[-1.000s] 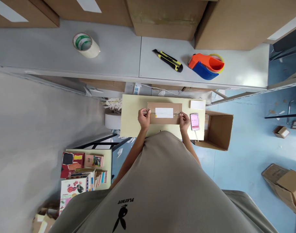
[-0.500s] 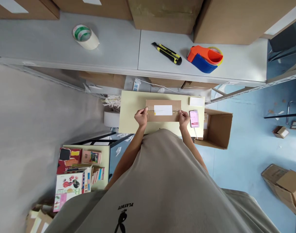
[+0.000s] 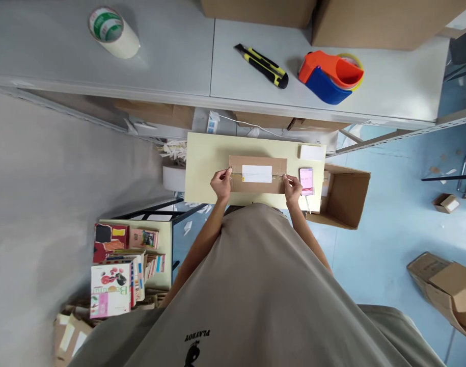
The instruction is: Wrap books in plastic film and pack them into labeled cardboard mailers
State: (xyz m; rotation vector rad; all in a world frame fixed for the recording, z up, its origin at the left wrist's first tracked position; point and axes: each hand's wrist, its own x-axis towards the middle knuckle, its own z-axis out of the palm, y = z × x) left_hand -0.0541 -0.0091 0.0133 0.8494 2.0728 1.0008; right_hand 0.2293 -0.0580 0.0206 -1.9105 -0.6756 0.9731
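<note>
A flat brown cardboard box [image 3: 257, 188] with a white label [image 3: 256, 174] lies on a pale yellow table in front of me. Clear tape seems to run along its middle seam. My left hand [image 3: 221, 184] is closed, thumb and fingertips pinching the box's left end. At the right end, my right hand [image 3: 292, 189] pinches the edge in the same way. Whether tape ends are between the fingertips is too small to make out. A phone with a pink screen [image 3: 306, 181] lies just right of my right hand, below a white stack of labels or paper [image 3: 312, 152].
On the grey shelf [image 3: 171, 61] ahead are a tape roll [image 3: 114, 32], a utility knife [image 3: 262, 66] and an orange-blue tape dispenser [image 3: 331, 77]. An open carton [image 3: 345, 199] stands right of the table [image 3: 206, 153]. Books [image 3: 110, 285] are stacked at lower left.
The view has shifted, so the shelf and its tools sit higher and look larger. Both hands stay at the ends of the box, which has hardly moved on the table.
</note>
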